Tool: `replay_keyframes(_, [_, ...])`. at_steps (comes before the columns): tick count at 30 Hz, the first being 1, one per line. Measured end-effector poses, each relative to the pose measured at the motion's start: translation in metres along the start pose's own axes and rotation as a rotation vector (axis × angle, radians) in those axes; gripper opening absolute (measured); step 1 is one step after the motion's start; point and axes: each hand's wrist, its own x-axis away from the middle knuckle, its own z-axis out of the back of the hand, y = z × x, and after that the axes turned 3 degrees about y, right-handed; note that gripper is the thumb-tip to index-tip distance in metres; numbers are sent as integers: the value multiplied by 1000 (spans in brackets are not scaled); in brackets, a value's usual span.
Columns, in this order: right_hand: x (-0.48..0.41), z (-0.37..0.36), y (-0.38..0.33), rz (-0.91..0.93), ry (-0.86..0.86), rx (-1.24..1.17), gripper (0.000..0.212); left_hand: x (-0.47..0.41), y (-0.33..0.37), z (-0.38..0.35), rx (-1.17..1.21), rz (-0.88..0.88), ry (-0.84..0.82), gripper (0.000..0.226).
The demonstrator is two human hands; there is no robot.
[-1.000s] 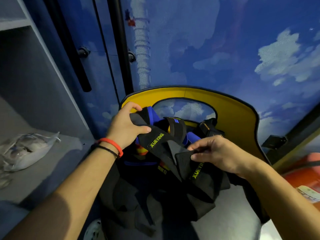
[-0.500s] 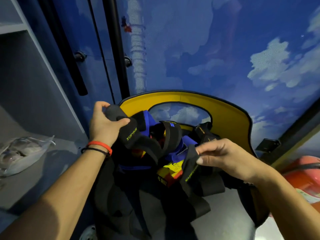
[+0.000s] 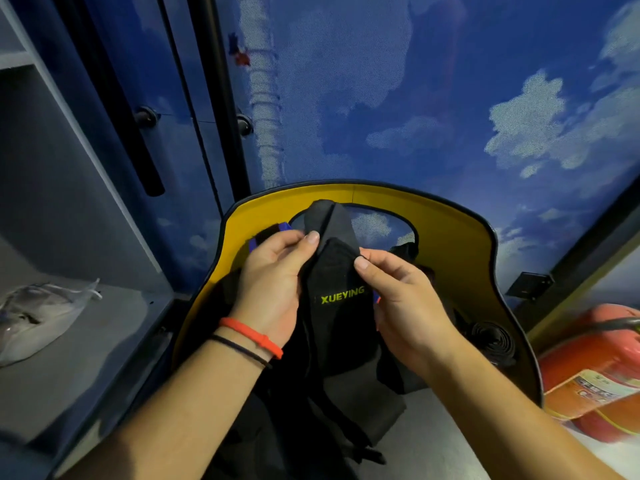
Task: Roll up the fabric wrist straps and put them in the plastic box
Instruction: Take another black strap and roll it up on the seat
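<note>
At far left, on the grey shelf (image 3: 104, 358): we see a clear plastic bag (image 3: 38, 317) lying flat.
Left hand (image 3: 273, 282): we see it pinching the strap's left edge, thumb tip on the front; a red band (image 3: 252, 336) circles the wrist.
Strap (image 3: 337, 282): black fabric marked "XUEYING" in yellow-green, folded over at the top. We hold it upright between both hands above the yellow box, its tail hanging into a dark pile (image 3: 311, 427) of fabric.
Right hand (image 3: 405, 303): pinching the right edge, thumb tip on the front.
Yellow box (image 3: 450, 230): its curved wall rises behind our hands.
Black coil (image 3: 491, 341): lies inside the box, near our right wrist.
Far right: a red fire extinguisher (image 3: 595, 375) beside the box.
</note>
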Motion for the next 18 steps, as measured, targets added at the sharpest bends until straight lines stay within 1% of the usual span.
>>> replay_keyframes(2, [-2, -2, 3, 20, 38, 15, 13, 5, 1, -4, 23, 28, -13, 27])
replay_keyframes(6, [-5, -2, 8, 90, 100, 75, 9, 9, 3, -6, 55, 88, -27, 20])
replay_keyframes(13, [-5, -8, 12, 219, 202, 182, 10, 14, 4, -8, 82, 119, -3, 24])
replay_keyframes(18, [-4, -14, 18, 269, 254, 223, 12, 16, 2, -10, 129, 121, 63, 16])
